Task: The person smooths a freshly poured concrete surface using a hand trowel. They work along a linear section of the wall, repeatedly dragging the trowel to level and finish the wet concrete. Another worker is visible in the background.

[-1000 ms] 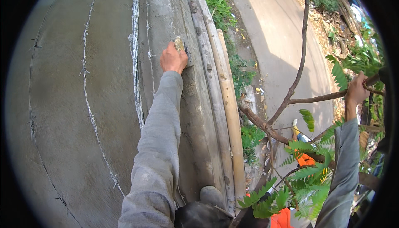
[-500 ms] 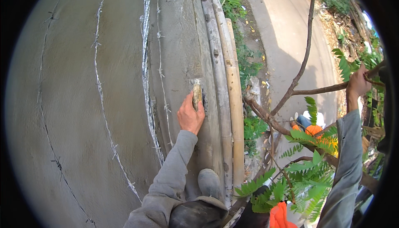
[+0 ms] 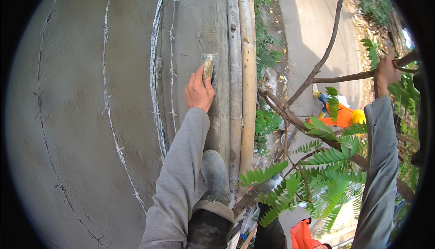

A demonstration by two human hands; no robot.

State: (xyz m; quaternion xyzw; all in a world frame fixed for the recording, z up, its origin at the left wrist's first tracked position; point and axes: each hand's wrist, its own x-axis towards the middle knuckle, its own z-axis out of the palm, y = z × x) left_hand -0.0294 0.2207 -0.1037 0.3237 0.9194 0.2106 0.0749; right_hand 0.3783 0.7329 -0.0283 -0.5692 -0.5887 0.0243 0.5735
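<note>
My left hand [image 3: 198, 90] is closed around the worn, pale-brown handle of a plastering trowel [image 3: 208, 70], whose dark blade edge shows only in part beside it. The trowel rests against the smooth grey cement ledge [image 3: 195, 31], close to its right edge. On the far right, my right hand [image 3: 388, 73] grips a brown tree branch [image 3: 346, 77]; the fingers are partly hidden behind it. Both arms wear grey sleeves.
Strands of barbed wire [image 3: 106, 67] run along the grey surface on the left. Bamboo poles [image 3: 247, 90] line the ledge. My boot [image 3: 214, 176] stands on it. Leafy twigs [image 3: 331, 183] spread at right. Below, a person in orange [image 3: 340, 115] is on a paved path [image 3: 312, 22].
My left hand and the trowel have shifted farther along the ledge, keeping their grip. The view has shifted. Below, the person in orange shows more fully, with a yellow helmet visible.
</note>
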